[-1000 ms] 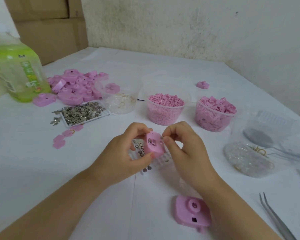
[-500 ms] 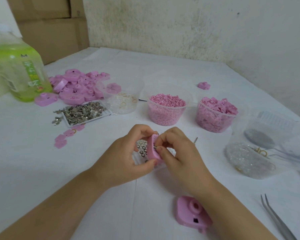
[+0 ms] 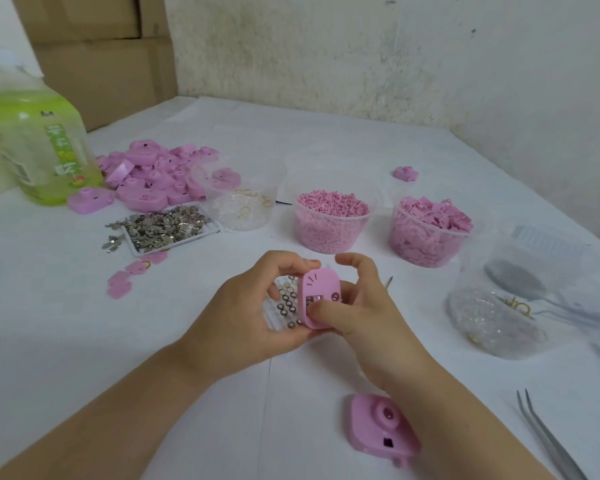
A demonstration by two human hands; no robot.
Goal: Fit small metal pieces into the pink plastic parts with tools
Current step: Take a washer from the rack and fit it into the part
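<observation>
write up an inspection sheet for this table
surface: table under white sheeting
job's things: pink part in hand, metal pieces set in its face; ring tray beneath it; tray of loose metal pieces far left; tweezers lying near right
clutter: pile of pink parts, pellet tub, pink-piece tub, green bottle, clear bags, second pink part by the right forearm
hands: left hand grips the pink part; right hand pinches it, thumb on its face
cables: nothing seen
surroundings: stained wall, cardboard boxes
</observation>
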